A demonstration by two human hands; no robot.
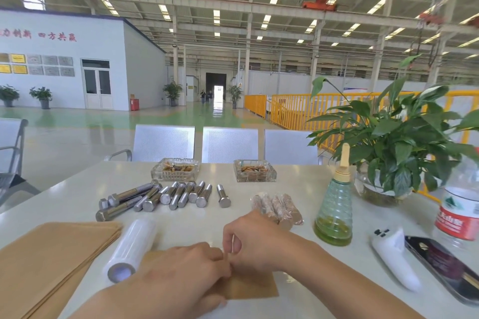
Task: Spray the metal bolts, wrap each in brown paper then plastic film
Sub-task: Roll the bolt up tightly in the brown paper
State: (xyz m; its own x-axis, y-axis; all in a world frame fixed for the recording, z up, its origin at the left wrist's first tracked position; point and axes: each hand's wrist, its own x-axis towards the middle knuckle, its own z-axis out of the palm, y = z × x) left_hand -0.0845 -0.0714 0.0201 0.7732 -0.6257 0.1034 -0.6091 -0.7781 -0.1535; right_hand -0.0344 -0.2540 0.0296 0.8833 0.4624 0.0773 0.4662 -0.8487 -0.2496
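Metal bolts (166,195) lie bare in a loose row at twelve o'clock from my hands, a dozen or so awaiting their turn on the white worktop (311,300). At centre frame my left hand (181,269) and right hand (248,238) meet over a single brown paper sheet (248,287), the fingers of both curled and pinching its upper edge between them. I judge a bolt to be rolled inside, though the hands hide it and I cannot confirm it.

The paper-wrapping step looks to be in hand. Four finished bundles (278,208) (paper under clear film) sit at one o'clock, just beyond my right knuckles, so the job is a fraction done. The spray bottle (334,204) stands upright at two o'clock, a little green liquid in its base. The roll of plastic film (132,247) lies at ten o'clock beside the stack of brown paper (49,264).

The next move, by my reckoning, calls for tucking the paper ends tight, then one hand keeping the roll closed while the other reaches left for the film.
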